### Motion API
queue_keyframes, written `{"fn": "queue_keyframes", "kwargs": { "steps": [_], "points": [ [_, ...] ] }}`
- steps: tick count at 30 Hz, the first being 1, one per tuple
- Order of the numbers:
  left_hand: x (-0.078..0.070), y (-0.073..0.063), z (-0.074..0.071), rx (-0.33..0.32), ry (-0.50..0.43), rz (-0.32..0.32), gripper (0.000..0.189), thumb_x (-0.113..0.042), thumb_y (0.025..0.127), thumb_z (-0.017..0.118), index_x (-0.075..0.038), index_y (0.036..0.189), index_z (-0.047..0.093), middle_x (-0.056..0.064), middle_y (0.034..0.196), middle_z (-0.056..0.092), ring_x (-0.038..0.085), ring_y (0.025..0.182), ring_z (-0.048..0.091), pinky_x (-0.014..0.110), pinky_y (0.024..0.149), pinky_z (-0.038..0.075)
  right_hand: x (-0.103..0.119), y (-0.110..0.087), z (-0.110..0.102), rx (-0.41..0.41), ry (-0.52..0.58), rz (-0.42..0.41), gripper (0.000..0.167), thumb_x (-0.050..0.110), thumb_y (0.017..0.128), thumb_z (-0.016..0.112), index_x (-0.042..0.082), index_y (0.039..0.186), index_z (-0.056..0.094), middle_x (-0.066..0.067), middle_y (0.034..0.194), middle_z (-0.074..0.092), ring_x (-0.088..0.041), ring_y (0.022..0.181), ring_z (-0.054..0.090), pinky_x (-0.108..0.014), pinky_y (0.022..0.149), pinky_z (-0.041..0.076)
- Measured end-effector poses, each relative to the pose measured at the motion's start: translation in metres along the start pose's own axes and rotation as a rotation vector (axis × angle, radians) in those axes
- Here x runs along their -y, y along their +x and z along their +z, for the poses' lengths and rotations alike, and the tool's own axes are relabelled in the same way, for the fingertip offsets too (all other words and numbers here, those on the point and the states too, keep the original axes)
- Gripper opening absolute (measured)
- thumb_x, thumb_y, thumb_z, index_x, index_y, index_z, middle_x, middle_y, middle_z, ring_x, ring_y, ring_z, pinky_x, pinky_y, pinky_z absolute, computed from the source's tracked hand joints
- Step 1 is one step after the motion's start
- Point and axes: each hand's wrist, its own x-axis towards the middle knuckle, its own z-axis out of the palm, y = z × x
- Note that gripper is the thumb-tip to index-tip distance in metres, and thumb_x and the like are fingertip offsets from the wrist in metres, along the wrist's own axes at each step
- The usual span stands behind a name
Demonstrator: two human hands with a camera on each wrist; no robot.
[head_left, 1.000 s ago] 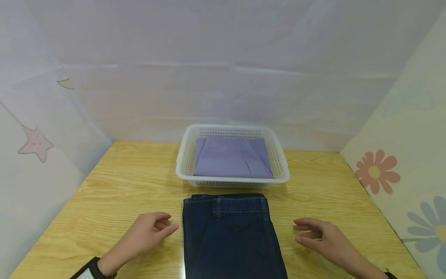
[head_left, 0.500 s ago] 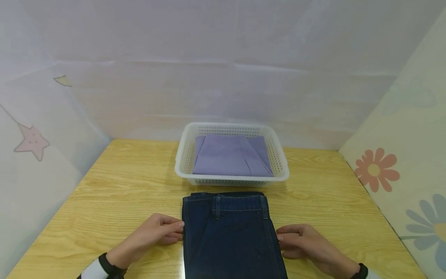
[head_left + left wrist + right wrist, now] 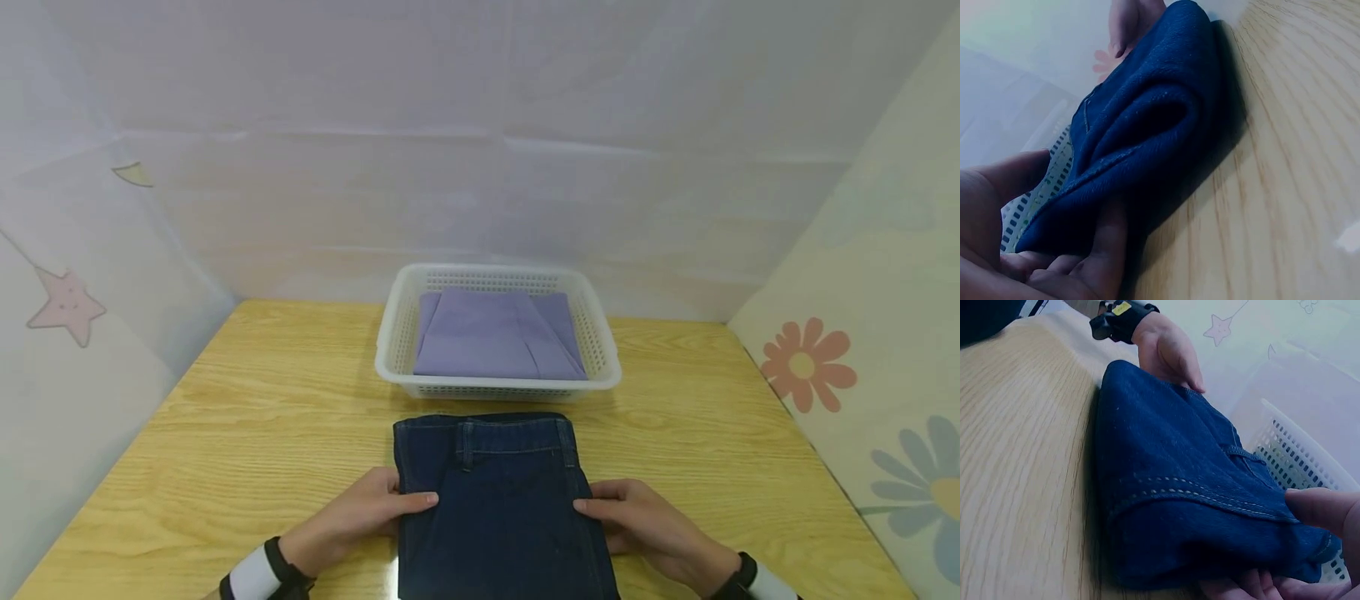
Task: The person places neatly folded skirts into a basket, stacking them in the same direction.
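Note:
Folded dark blue jeans (image 3: 495,517) lie on the table with their waistband toward the basket. My left hand (image 3: 375,508) holds their left edge, thumb over the top and fingers tucked beneath, as the left wrist view shows at the folded denim (image 3: 1160,137). On the opposite edge, my right hand (image 3: 637,525) grips the denim between thumb and fingers. In the right wrist view its thumb (image 3: 1322,509) is over the stitched side seam, with the other fingers partly hidden underneath.
Just beyond the waistband stands a white perforated basket (image 3: 498,384) holding a folded purple cloth (image 3: 487,337). The wood-grain table (image 3: 262,400) meets a pale cloth backdrop (image 3: 480,200) behind, with printed panels at both sides.
Both hands have come inward from beside the jeans to their side edges. Thumbs now lie on top and fingers have slipped underneath. The basket stays in place.

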Motion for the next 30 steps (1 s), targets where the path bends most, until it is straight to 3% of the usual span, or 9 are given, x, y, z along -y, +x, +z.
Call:
{"fn": "queue_keyframes", "kwargs": {
  "steps": [4, 7, 10, 13, 22, 30],
  "points": [
    [0.000, 0.004, 0.006, 0.012, 0.007, 0.030, 0.045, -0.033, 0.090, 0.072, -0.002, 0.122, 0.064, 0.005, 0.107, 0.075, 0.013, 0.094, 0.069, 0.027, 0.082, 0.054, 0.001, 0.002, 0.004, 0.003, 0.007, -0.004, 0.055, 0.027, 0.098, 0.062, -0.010, 0.137, 0.049, -0.013, 0.118, 0.072, -0.024, 0.104, 0.071, -0.040, 0.090, 0.059],
    [0.001, 0.007, 0.010, 0.042, -0.034, 0.047, 0.064, -0.028, 0.091, 0.073, -0.003, 0.143, 0.047, 0.009, 0.129, 0.067, 0.020, 0.114, 0.065, 0.036, 0.097, 0.053, 0.001, 0.004, 0.007, -0.004, 0.009, -0.013, 0.058, 0.026, 0.098, 0.062, -0.010, 0.140, 0.046, -0.013, 0.118, 0.071, -0.025, 0.104, 0.072, -0.041, 0.089, 0.059],
    [0.001, 0.009, 0.013, 0.052, -0.063, 0.056, 0.078, -0.025, 0.091, 0.073, -0.005, 0.153, 0.030, 0.011, 0.143, 0.056, 0.024, 0.127, 0.058, 0.044, 0.108, 0.046, 0.000, 0.006, 0.008, -0.005, 0.011, -0.021, 0.057, 0.026, 0.098, 0.062, -0.009, 0.140, 0.046, -0.013, 0.118, 0.072, -0.024, 0.103, 0.072, -0.040, 0.088, 0.059],
    [0.000, 0.010, 0.014, 0.060, -0.086, 0.062, 0.085, -0.023, 0.091, 0.073, -0.008, 0.156, 0.021, 0.011, 0.148, 0.051, 0.025, 0.132, 0.053, 0.047, 0.112, 0.041, -0.001, 0.008, 0.008, 0.001, 0.012, -0.028, 0.054, 0.026, 0.099, 0.060, -0.009, 0.138, 0.048, -0.012, 0.118, 0.072, -0.023, 0.103, 0.072, -0.040, 0.088, 0.059],
    [-0.001, 0.013, 0.014, 0.035, -0.077, 0.073, 0.086, -0.017, 0.088, 0.074, -0.010, 0.156, 0.023, 0.009, 0.148, 0.050, 0.026, 0.134, 0.050, 0.052, 0.115, 0.033, -0.003, 0.014, 0.009, -0.015, 0.044, -0.014, 0.062, 0.028, 0.099, 0.060, -0.010, 0.143, 0.040, -0.012, 0.120, 0.071, -0.023, 0.105, 0.071, -0.040, 0.090, 0.058],
    [-0.004, 0.009, 0.016, 0.060, -0.092, 0.095, 0.088, -0.012, 0.085, 0.076, -0.010, 0.155, 0.022, 0.008, 0.142, 0.057, 0.021, 0.124, 0.057, 0.044, 0.110, 0.042, -0.007, 0.008, 0.009, -0.019, 0.054, -0.017, 0.057, 0.023, 0.098, 0.060, -0.009, 0.141, 0.043, -0.007, 0.121, 0.070, -0.019, 0.108, 0.068, -0.037, 0.092, 0.056]
  ]
}}
